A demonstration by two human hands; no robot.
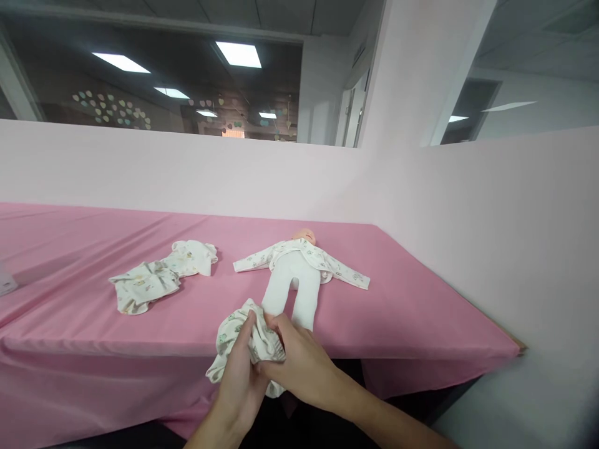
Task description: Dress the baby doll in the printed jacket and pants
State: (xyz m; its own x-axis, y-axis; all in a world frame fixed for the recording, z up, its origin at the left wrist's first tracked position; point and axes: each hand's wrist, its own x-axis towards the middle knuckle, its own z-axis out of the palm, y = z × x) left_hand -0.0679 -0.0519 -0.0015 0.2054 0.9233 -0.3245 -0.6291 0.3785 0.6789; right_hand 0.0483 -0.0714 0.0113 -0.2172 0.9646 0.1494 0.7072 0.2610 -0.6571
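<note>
Both hands work at the near edge of the pink-covered table (397,324), gathered around a small printed garment (243,343) bunched up between them. The left hand (241,368) has its fingers curled closed into the cloth from the left, and the right hand (299,362) pinches the bunched fabric from the right, thumb and fingers closed on what looks like an elastic hem. The garment hangs partly over the table edge, just at the feet of a doll (299,274) lying on its back (head toward the pink partition wall (187,168), arms spread in a printed top, white legs pointing at the person). The cloth touches or nearly touches the doll's left foot; which one cannot be told.

To the left of the doll, well apart, lies a crumpled pile of baby clothes (159,277). Open pink cloth runs between this pile and the hands, and more to the right of the doll, up to the table's right corner beside the side wall.
</note>
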